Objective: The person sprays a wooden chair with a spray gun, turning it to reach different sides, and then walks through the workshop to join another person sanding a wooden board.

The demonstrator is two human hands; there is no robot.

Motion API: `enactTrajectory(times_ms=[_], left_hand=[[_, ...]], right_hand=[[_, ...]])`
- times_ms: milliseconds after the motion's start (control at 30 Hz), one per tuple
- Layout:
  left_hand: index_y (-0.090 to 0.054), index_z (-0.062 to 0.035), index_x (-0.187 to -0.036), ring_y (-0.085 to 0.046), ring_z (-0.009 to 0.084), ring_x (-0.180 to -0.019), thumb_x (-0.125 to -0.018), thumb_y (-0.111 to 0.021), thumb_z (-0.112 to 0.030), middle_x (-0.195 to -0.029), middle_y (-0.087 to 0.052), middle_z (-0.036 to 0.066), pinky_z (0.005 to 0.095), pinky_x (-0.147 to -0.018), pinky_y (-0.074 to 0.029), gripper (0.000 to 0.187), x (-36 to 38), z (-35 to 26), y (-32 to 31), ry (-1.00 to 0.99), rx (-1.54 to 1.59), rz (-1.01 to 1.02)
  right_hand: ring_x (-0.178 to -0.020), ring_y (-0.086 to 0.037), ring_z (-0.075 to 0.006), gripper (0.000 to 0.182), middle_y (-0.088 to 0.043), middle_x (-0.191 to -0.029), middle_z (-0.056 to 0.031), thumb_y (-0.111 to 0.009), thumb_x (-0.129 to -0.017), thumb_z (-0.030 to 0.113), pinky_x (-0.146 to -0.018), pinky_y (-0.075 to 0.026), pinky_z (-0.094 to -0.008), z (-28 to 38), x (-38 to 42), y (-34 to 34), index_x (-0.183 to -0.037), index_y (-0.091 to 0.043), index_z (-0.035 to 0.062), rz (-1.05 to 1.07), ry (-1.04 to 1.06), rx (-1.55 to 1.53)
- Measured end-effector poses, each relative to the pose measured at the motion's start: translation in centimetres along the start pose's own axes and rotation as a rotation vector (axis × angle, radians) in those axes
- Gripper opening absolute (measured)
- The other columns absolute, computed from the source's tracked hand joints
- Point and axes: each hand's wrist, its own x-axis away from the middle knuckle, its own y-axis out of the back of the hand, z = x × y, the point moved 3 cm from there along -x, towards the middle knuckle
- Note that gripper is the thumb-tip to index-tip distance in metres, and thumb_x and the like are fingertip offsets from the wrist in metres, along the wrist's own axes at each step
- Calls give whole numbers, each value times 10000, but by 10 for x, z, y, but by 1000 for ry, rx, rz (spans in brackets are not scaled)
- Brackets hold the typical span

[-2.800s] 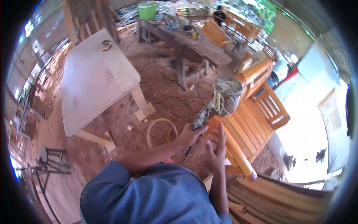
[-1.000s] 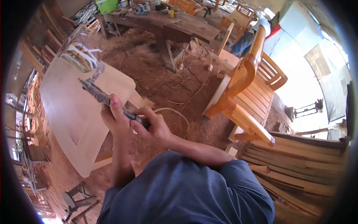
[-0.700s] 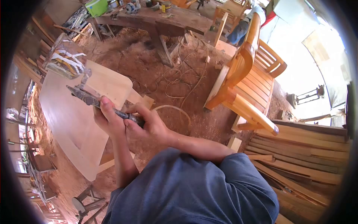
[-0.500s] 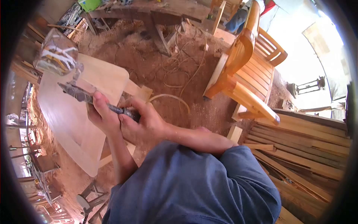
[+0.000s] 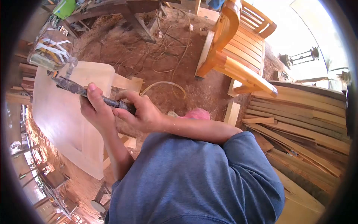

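Note:
A dark spray gun (image 5: 72, 87) with a see-through cup (image 5: 49, 54) at its far end slants across the left of the view. Around its middle my left hand (image 5: 97, 107) is closed, thumb lying along the top. My right hand (image 5: 141, 112) grips the rear end of the gun, its fingers curled around the dark handle. White and yellowish streaks mark the cup. Beneath the gun and my left hand is a pale, smooth wooden panel (image 5: 67, 123) with rounded corners.
A varnished wooden chair (image 5: 242, 48) stands at upper right. Stacked boards (image 5: 298, 123) lie on the right. A thin hose (image 5: 175, 69) loops over the dusty floor, and a curved pale hose (image 5: 164, 83) lies nearer. Behind is a wooden bench (image 5: 112, 11) with a green container (image 5: 64, 9).
The view has shifted, so the chair and bench appear farther up and left. Both hands keep their hold on the spray gun. A pink thing now shows more beside my right forearm.

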Motion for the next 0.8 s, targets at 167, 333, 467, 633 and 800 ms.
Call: enactTrajectory(times_ms=[167, 333, 467, 633, 800], left_hand=[[-540, -9, -772, -463, 129, -613, -961, -542, -380, -685, -473, 29, 265, -538, -381, 416, -4, -2, -5, -5, 75, -39], [-509, -13, -772, -455, 131, -653, -958, -543, -408, -732, -469, 37, 280, -554, -384, 439, 3, -5, -4, 43, 169, -22], [-512, -26, -769, -450, 146, -697, -964, -518, -419, -738, -462, 30, 306, -607, -377, 439, 2, -5, -2, 32, 207, -47], [-515, -9, -787, -463, 158, -683, -974, -501, -379, -729, -471, 51, 321, -605, -392, 415, -3, 12, 2, -66, 123, 0], [-516, -5, -808, -456, 139, -653, -975, -510, -365, -720, -465, 34, 289, -568, -387, 397, 0, 15, 2, -43, 170, -22]], right_hand=[[-727, -653, -156, 386, -672, -825, -125, -726, -874, 254, -649, -512, -313, 0, -2, 5, -1144, -571, 26, -13, 101, 50], [-768, -681, -182, 385, -687, -849, -137, -725, -872, 261, -681, -527, -332, 6, 0, 9, -1140, -583, 24, 34, 53, 75], [-729, -659, -168, 347, -676, -817, -143, -716, -874, 243, -649, -513, -328, 14, -3, 8, -1104, -589, 17, 38, 25, 35], [-664, -565, -130, 278, -611, -760, -137, -696, -873, 206, -590, -467, -328, 13, -6, 7, -1025, -579, 5, 69, 0, 59], [-603, -599, -279, 276, -604, -689, -180, -654, -887, 232, -575, -459, -385, 0, -8, 3, -1004, -540, 10, 54, 154, 60]])
